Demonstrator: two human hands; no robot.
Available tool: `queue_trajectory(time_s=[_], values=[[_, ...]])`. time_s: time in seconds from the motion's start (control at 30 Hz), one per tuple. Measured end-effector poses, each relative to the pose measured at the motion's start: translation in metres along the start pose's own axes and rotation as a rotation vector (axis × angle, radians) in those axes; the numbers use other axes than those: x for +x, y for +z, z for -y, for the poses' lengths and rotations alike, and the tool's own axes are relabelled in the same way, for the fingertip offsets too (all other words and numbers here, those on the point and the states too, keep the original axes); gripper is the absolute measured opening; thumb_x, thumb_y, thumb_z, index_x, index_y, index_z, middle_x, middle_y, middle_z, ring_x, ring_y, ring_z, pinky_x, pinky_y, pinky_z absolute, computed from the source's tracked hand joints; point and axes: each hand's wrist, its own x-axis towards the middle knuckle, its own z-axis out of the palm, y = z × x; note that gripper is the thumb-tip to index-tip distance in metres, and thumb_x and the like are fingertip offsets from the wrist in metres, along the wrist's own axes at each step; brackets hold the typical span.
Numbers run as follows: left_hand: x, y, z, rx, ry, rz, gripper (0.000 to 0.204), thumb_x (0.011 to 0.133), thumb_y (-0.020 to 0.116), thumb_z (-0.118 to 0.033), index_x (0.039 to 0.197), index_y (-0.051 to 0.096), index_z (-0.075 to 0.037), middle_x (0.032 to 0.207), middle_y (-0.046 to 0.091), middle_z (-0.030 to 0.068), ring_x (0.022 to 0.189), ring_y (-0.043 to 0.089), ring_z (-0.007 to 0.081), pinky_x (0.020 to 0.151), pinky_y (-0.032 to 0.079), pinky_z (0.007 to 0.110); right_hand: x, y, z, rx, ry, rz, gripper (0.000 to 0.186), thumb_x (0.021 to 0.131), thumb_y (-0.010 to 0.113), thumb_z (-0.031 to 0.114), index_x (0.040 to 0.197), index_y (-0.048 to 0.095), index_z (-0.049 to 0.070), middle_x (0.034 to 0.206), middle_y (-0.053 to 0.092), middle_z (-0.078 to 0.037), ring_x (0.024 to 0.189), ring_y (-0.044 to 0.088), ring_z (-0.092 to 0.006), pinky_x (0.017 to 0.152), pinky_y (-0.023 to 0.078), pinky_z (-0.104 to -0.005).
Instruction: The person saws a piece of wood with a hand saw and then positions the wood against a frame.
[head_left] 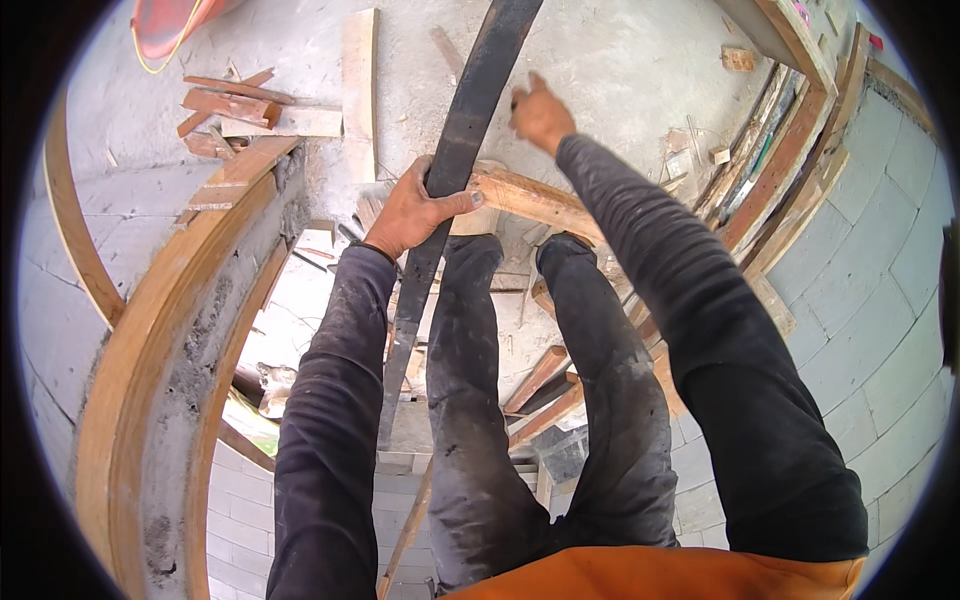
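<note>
My left hand (pixel 420 210) is closed around a long dark board (pixel 468 120), its thumb laid across the board's face. The board slants from the top of the picture down past my left leg. A rough wooden beam (pixel 535 200) meets the board beside my left thumb and runs right, passing behind my right forearm. Farther out, my right hand (pixel 543 115) is held above the concrete floor, clear of the board. Its index finger is stretched out and the others are partly bent, slightly blurred. I cannot make out a small dark spot by its fingers.
On the left stands a block wall with timber formwork (pixel 150 400) along it. Wood scraps (pixel 235 105) and a pale plank (pixel 360 95) lie on the floor ahead. More timbers (pixel 775 170) lean along the right block wall (pixel 860 290). A red tub (pixel 170 25) sits at far left.
</note>
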Motion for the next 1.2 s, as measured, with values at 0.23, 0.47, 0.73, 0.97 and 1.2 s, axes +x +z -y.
queue_trajectory(time_s=[0.23, 0.47, 0.73, 0.97, 1.2], values=[[0.012, -0.016, -0.030, -0.102, -0.196, 0.142, 0.072, 0.080, 0.091, -0.029, 0.136, 0.062, 0.005, 0.119, 0.072, 0.0127, 0.108, 0.069, 0.0203, 0.100, 0.054, 0.033, -0.051, -0.013, -0.016, 0.113, -0.097, 0.139, 0.066, 0.109, 0.047, 0.052, 0.154, 0.053, 0.005, 0.138, 0.067, -0.029, 0.130, 0.063, -0.0446, 0.111, 0.047, -0.0503], [0.018, -0.010, -0.018, -0.054, -0.133, 0.106, 0.068, 0.078, 0.090, -0.028, 0.133, 0.063, 0.004, 0.113, 0.072, 0.0100, 0.099, 0.068, 0.0181, 0.095, 0.054, 0.032, -0.145, -0.044, -0.039, -0.119, -0.298, 0.209, 0.096, 0.087, 0.066, 0.081, 0.146, 0.062, 0.005, 0.129, 0.070, -0.025, 0.121, 0.068, -0.0409, 0.103, 0.053, -0.0504], [0.016, -0.015, -0.006, -0.107, -0.176, 0.086, 0.060, 0.080, 0.081, -0.030, 0.130, 0.065, -0.001, 0.112, 0.070, 0.0047, 0.097, 0.067, 0.0145, 0.087, 0.055, 0.031, -0.156, -0.037, -0.059, 0.016, -0.433, -0.097, 0.084, 0.083, 0.075, 0.074, 0.130, 0.073, 0.005, 0.119, 0.072, -0.022, 0.120, 0.063, -0.0414, 0.107, 0.048, -0.0515], [-0.004, -0.003, -0.012, -0.016, -0.139, -0.104, 0.059, 0.087, 0.081, -0.031, 0.133, 0.063, 0.002, 0.120, 0.067, 0.0084, 0.107, 0.065, 0.0196, 0.096, 0.052, 0.033, -0.267, -0.116, -0.229, 0.205, 0.240, -1.006, 0.047, 0.102, 0.068, 0.024, 0.139, 0.056, -0.004, 0.138, 0.055, -0.025, 0.136, 0.049, -0.0411, 0.120, 0.037, -0.0480], [-0.042, 0.114, -0.072, 1.047, 0.669, -0.478, 0.077, 0.090, 0.082, -0.035, 0.152, 0.051, 0.000, 0.158, 0.049, 0.0222, 0.153, 0.034, 0.0423, 0.126, 0.024, 0.058, -0.316, -0.118, -0.404, 0.516, 0.458, -0.522, 0.096, 0.091, 0.073, 0.072, 0.160, 0.050, 0.010, 0.153, 0.058, -0.025, 0.141, 0.056, -0.0396, 0.117, 0.045, -0.0485]])
